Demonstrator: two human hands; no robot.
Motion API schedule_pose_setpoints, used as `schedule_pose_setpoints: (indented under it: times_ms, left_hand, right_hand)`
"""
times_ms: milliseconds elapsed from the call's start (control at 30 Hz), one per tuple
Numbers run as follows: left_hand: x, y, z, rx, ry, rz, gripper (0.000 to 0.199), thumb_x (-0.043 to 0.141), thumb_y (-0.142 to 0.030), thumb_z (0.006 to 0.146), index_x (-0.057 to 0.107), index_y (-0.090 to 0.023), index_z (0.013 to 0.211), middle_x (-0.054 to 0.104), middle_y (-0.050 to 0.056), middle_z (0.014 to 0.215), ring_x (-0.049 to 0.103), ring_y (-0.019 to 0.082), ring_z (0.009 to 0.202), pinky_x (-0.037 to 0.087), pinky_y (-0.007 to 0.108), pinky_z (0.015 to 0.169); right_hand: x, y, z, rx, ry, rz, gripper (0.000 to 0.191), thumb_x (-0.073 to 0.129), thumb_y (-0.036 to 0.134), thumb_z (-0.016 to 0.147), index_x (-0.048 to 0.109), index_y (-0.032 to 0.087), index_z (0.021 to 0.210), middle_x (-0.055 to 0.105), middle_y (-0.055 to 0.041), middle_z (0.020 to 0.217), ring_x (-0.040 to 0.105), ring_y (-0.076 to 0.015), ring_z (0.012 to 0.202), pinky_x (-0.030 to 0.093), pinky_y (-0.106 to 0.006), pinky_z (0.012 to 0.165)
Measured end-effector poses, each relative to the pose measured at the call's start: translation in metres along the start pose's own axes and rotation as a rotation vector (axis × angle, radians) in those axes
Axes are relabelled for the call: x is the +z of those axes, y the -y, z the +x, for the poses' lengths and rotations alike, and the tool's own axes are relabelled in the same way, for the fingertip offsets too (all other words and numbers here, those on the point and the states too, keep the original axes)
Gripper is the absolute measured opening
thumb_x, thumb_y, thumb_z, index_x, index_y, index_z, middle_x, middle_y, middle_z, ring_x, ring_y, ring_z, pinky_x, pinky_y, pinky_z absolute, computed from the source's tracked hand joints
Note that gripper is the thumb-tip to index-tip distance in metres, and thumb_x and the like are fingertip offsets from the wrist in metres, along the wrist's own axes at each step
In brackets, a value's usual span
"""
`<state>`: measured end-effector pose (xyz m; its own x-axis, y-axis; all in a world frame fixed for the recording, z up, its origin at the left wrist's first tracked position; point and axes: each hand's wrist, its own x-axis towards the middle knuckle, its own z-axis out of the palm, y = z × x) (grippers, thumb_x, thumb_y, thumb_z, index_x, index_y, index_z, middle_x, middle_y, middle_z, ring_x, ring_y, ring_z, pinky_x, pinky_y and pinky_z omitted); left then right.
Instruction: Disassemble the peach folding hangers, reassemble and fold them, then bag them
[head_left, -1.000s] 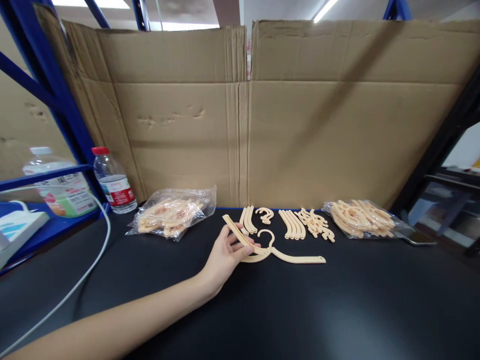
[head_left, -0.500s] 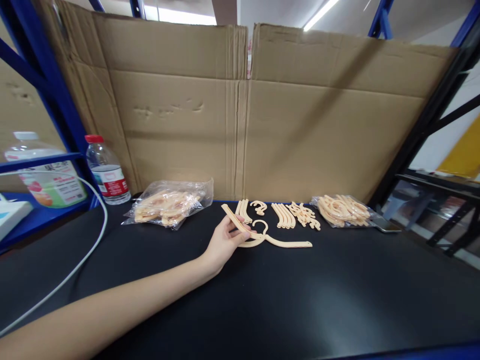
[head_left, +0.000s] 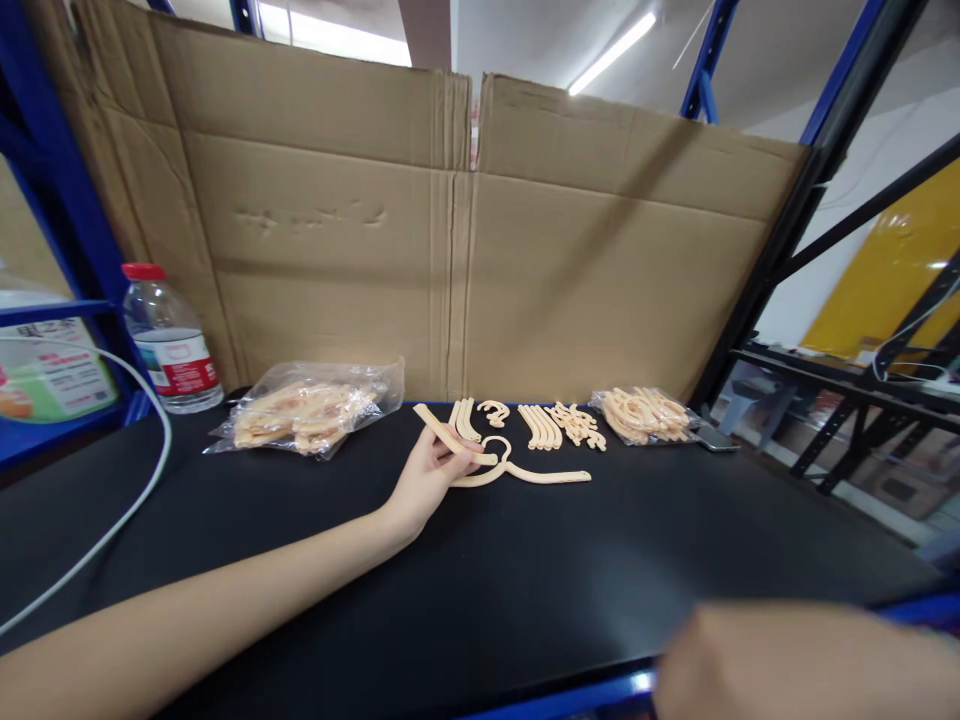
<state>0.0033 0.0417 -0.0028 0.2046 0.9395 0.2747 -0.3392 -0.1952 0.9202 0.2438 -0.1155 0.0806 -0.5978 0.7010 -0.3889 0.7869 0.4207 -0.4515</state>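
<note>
My left hand [head_left: 427,480] is closed on a cream hanger arm [head_left: 442,427], a curved plastic strip pinched between thumb and fingers and slanting up to the left. Just behind and below it, a cream hanger [head_left: 547,476] with a hook and two spread arms lies on the black table; my fingers partly cover its left arm. At the lower right corner my right hand [head_left: 802,660] shows as a smear over the table's front edge, its fingers not readable.
Loose hanger arms [head_left: 540,427], hooks [head_left: 495,411] and small connector pieces [head_left: 577,424] lie behind. Bagged pieces sit left [head_left: 307,405] and right [head_left: 645,415]. A phone [head_left: 716,437], a water bottle [head_left: 176,350], a white cable [head_left: 154,465] and a cardboard wall [head_left: 337,280] surround the work.
My right hand has come into view at the lower right. The view has turned to the right; my left hand still grips the hanger arm, now tilted a little differently.
</note>
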Motion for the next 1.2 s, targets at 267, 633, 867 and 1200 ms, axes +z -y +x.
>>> schedule_pose_setpoints:
  times_ms: [267,633,867,1200]
  left_hand:
    - [0.001,0.000,-0.001,-0.019,0.020,-0.016,0.046,0.080,-0.033,0.070,0.044,-0.018,0.093,0.072,0.006,0.090,0.071,0.020,0.083,0.055,0.035,0.079]
    - [-0.001,0.000,0.001,-0.116,0.064,-0.023,0.045,0.078,-0.033,0.074,0.041,-0.019,0.095,0.072,0.007,0.089,0.073,0.023,0.073,0.057,0.036,0.072]
    - [0.003,-0.003,0.000,-0.085,0.043,-0.025,0.047,0.082,-0.028,0.068,0.041,-0.020,0.092,0.072,0.004,0.084,0.072,0.020,0.068,0.057,0.035,0.073]
    - [0.008,-0.005,-0.001,-0.060,0.128,0.140,0.046,0.081,-0.018,0.066,0.040,-0.021,0.086,0.072,0.001,0.079,0.069,0.016,0.064,0.049,0.024,0.057]
  right_hand:
    - [-0.132,-0.059,0.162,-0.281,-0.603,0.061,0.024,0.066,0.023,0.075,0.072,0.008,0.092,0.059,0.0082,0.058,0.049,-0.0034,0.053,0.036,-0.019,0.059]
    - [-0.113,-0.093,0.227,-0.278,-0.559,0.347,0.020,0.057,0.022,0.090,0.065,0.008,0.079,0.057,0.0070,0.055,0.050,-0.0019,0.041,0.041,-0.014,0.045]
    - [-0.117,-0.095,0.195,-0.288,-0.767,0.730,0.026,0.074,0.035,0.072,0.069,0.015,0.089,0.069,-0.0036,0.074,0.066,-0.0117,0.059,0.052,-0.022,0.053]
    - [-0.025,-0.071,0.157,-0.291,-0.817,1.220,0.032,0.078,0.039,0.069,0.068,0.016,0.088,0.067,-0.0035,0.078,0.064,-0.0122,0.067,0.048,-0.022,0.052]
